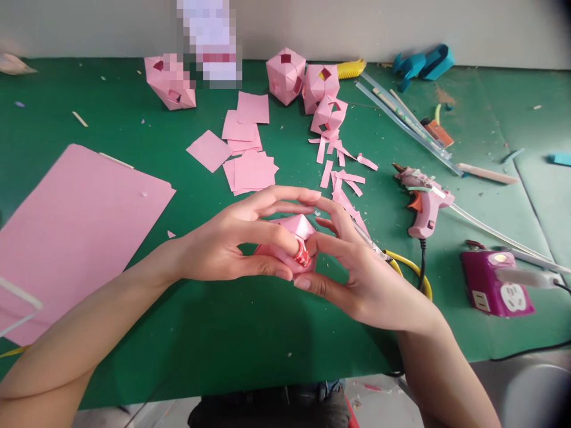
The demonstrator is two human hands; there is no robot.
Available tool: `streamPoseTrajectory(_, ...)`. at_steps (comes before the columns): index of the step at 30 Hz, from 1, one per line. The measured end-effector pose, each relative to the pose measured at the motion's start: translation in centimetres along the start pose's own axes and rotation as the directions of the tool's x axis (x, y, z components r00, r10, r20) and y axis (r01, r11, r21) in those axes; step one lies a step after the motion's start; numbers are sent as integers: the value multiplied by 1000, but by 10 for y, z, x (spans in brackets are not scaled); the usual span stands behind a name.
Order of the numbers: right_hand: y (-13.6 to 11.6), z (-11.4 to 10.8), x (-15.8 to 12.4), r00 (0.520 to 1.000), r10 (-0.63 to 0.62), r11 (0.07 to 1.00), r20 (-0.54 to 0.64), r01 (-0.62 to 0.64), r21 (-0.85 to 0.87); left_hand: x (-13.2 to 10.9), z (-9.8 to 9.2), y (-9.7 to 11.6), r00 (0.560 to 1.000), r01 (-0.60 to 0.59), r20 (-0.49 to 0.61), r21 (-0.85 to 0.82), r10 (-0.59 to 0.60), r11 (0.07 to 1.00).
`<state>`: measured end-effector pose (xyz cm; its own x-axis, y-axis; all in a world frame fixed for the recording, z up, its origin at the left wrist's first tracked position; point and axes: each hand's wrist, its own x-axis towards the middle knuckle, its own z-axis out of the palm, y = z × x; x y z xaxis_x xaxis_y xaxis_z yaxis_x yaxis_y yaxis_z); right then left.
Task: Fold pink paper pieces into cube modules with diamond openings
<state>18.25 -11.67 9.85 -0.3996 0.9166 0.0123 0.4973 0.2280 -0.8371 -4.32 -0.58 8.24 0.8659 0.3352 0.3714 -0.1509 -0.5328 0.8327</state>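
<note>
Between my hands, low over the near part of the table, is a folded pink paper shape (298,224) with angled faces. My left hand (227,241) curls round its left side, thumb below and fingers over the top. My right hand (352,261) grips the right side, its thumb tip close to the left thumb. A small red patterned thing (302,254) shows at my left index fingertip, against the paper; whether it is worn on the finger or held, I cannot tell. The fingers hide much of the paper shape.
Finished-looking pink paper polyhedra (285,77) stand at the back. Pink squares (254,172) and strips (327,173) lie beyond my hands. A pink glue gun (426,202), a purple power socket (495,282) and yellow-handled scissors (401,267) are rightward; a large pink sheet (84,226) lies left.
</note>
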Motion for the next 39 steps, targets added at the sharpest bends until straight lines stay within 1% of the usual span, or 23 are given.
streamPoseTrajectory(3, 1, 1, 0, 999, 35, 999, 3, -35, 16, 0, 0, 0, 1000, 8, 25, 4, -8, 1000)
streamPoseTrajectory(8, 2, 2, 4, 999, 29, 998, 19, -30, 64, -1, 1, 4, 997, 30, 72, 12, -30, 999)
streamPoseTrajectory(10, 2, 0, 3, 1000, 18, 998, 23, -20, 54, -1, 1, 5, 998, 29, 61, 16, -30, 999)
streamPoseTrajectory(14, 4, -8, 0, 997, -7, 999, 78, 10, -38, -1, 2, 4, 999, 25, 37, 18, -26, 1000)
streamPoseTrajectory(16, 5, -10, 0, 996, -5, 998, 86, 10, -58, 0, 3, 2, 999, 10, 38, 9, -10, 1000)
streamPoseTrajectory(19, 7, -9, 1, 996, 3, 1000, 86, -1, -24, 0, 4, -2, 1000, -7, 29, -8, 7, 1000)
streamPoseTrajectory(23, 12, -4, 5, 998, -3, 998, 61, 0, 57, -1, 5, -4, 1000, 21, 11, -43, -21, 999)
streamPoseTrajectory(27, 14, -2, 6, 1000, -13, 991, -2, 13, 137, -2, 5, -4, 1000, 22, -13, -37, -23, 999)
streamPoseTrajectory(29, 13, -4, 5, 999, -3, 985, -51, 12, 173, -2, 5, -4, 998, 8, -54, -12, -9, 1000)
streamPoseTrajectory(32, 11, -6, 4, 976, -25, 982, -216, 64, 177, -2, 7, -4, 985, 35, -167, -7, -35, 999)
streamPoseTrajectory(34, 11, -5, 5, 941, -87, 984, -328, 134, 122, -3, 8, -3, 960, 82, -264, -71, -97, 994)
streamPoseTrajectory(36, 13, -1, 7, 906, -146, 982, -397, 182, 55, -3, 10, -3, 924, 128, -341, -143, -171, 981)
streamPoseTrajectory(38, 15, 5, 9, 882, -161, 982, -443, 189, 18, -4, 13, -3, 894, 162, -389, -186, -224, 969)
streamPoseTrajectory(39, 17, 8, 10, 872, -156, 983, -465, 185, 17, -4, 14, -4, 886, 173, -397, -199, -241, 965)
